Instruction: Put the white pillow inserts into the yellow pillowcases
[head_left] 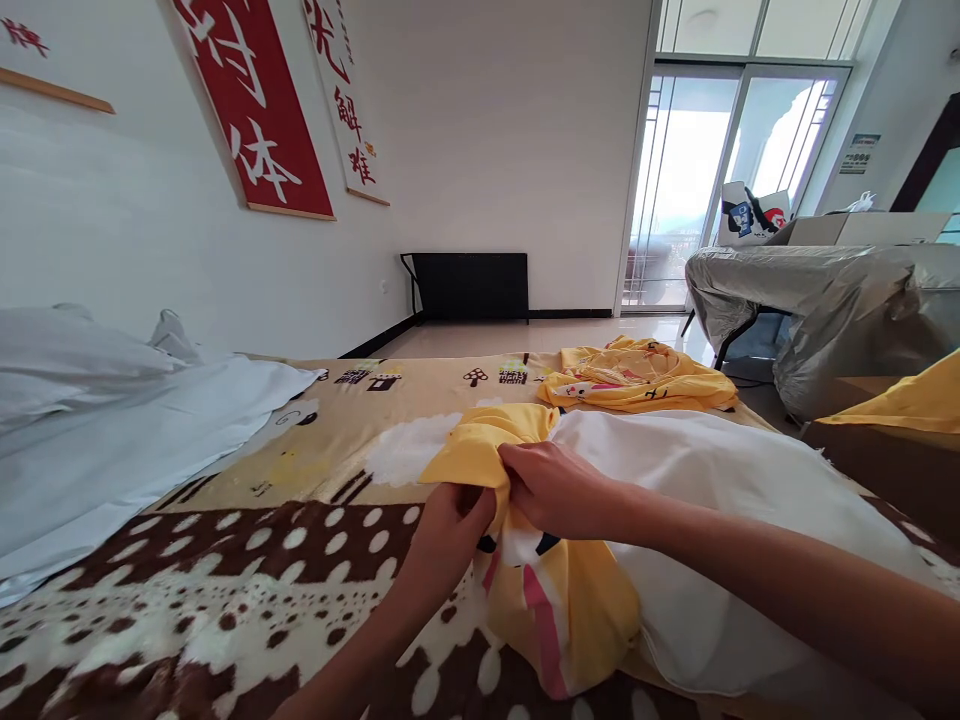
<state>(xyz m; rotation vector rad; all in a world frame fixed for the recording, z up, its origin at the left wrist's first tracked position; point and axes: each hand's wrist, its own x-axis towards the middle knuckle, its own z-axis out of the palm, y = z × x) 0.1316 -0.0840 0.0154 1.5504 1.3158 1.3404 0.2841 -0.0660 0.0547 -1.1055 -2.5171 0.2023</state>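
A yellow pillowcase (592, 600) with pink, white and black print lies bunched at one end of a white pillow (697, 470). My left hand (454, 525) is closed on a fold of the pillowcase, with its fingertips partly hidden under the cloth. Just right of it, my right hand (555, 485) pinches the same cloth. The right forearm crosses over the pillow, which stretches off to the right. Whether the pillow's end sits inside the cloth cannot be made out.
Beneath everything is a brown and cream patterned blanket (330, 600). Another crumpled yellow cloth (637, 375) lies behind the pillow. White fabric (135, 440) is heaped at left. A plastic-covered table (810, 270) with boxes stands at right, near a cardboard box (885, 460) with yellow cloth on it.
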